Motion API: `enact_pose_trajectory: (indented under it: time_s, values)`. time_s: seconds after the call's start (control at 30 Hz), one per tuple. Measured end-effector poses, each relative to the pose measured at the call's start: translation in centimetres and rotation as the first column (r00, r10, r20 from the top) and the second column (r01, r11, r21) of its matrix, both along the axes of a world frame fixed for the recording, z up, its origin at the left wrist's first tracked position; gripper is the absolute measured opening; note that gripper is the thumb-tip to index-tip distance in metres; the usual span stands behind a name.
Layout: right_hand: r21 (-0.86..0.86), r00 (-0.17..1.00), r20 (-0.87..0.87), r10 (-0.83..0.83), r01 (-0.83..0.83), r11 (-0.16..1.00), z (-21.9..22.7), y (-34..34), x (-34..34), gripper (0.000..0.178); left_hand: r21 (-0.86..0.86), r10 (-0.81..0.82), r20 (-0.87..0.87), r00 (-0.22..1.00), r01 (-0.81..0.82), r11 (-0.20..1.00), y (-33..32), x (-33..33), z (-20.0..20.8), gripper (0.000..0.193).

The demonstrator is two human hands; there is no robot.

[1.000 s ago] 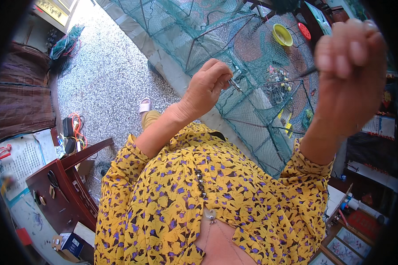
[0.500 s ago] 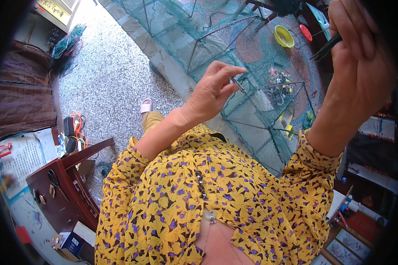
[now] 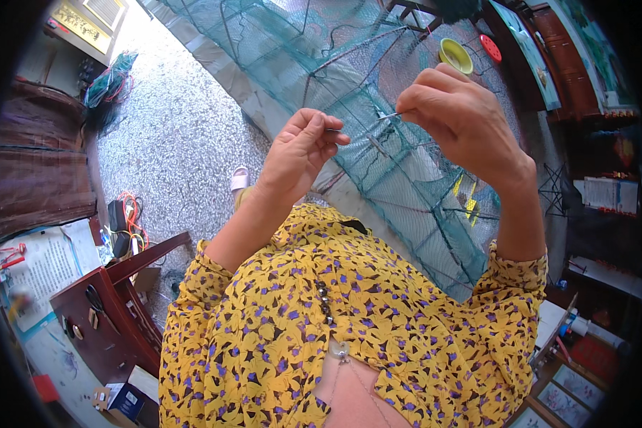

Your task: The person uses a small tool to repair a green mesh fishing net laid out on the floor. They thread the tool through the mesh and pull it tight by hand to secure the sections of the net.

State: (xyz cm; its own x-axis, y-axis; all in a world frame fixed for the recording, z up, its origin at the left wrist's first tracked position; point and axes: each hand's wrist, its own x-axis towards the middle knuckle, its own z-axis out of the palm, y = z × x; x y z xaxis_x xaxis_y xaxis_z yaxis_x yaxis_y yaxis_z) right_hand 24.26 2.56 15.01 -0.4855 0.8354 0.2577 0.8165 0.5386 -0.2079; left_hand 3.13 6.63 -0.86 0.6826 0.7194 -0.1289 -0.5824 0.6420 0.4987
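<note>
My left hand (image 3: pixel 296 153) is closed in a pinch, thumb against fingers, with a thin dark end (image 3: pixel 332 130) just showing at the tips. What it belongs to is too small to name. Across from it, my right hand (image 3: pixel 467 118) grips a thin pointed metal tool (image 3: pixel 387 116), its tip directed at the left hand. A gap separates the two hands. Beneath them spreads a green mesh net (image 3: pixel 406 175) stretched over dark wire frames. A small grey piece (image 3: pixel 377 145) shows against the mesh between the hands.
A yellow-green bowl (image 3: pixel 455 55) and a red round lid (image 3: pixel 490 49) stand beyond the net. On the left is a dark red wooden stool (image 3: pixel 96 314) with scissors (image 3: pixel 95 298) on it. Bundled green netting (image 3: pixel 111 80) lies on the speckled floor (image 3: pixel 171 114).
My right hand has come down and inward from the upper right, bringing the thin tool over the net. The left hand has shifted slightly left and turned, its fingers now facing the right hand.
</note>
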Motion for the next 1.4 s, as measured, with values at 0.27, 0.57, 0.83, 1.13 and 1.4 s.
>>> enact_pose_trajectory:
  time_s: [0.27, 0.57, 0.83, 1.13, 1.4]
  values:
    - [-0.038, 0.991, 0.103, -0.083, 0.088, 0.995, -2.9, -0.4, 0.8, 0.004, -0.078, -0.042, 0.067, 0.997, 0.047, 0.996, -1.3, 1.1, -0.7, 0.012]
    - [-0.114, 0.996, 0.085, -0.019, 0.028, 0.993, -4.6, 0.3, 0.3, 0.007, -0.076, -0.055, -0.045, 0.997, 0.051, 0.996, -2.4, 2.0, -0.5, 0.011]
    - [-0.345, 0.975, -0.206, -0.081, 0.005, 0.938, -5.3, 0.4, -2.0, 0.009, -0.379, -0.079, 0.186, 0.979, 0.146, 0.914, -3.2, 2.5, -2.1, 0.010]
    - [0.076, 1.000, 0.006, -0.002, 0.002, 0.997, -5.1, -1.2, -5.4, 0.008, -0.139, -0.010, -0.021, 1.000, 0.007, 0.990, -3.1, 3.0, 1.4, 0.005]
    - [0.039, 0.661, -0.747, 0.080, -0.076, 0.996, -0.8, -1.0, -8.1, 0.011, 0.728, 0.285, -0.387, 0.877, 0.101, 0.678, -2.1, 3.0, 0.4, 0.027]
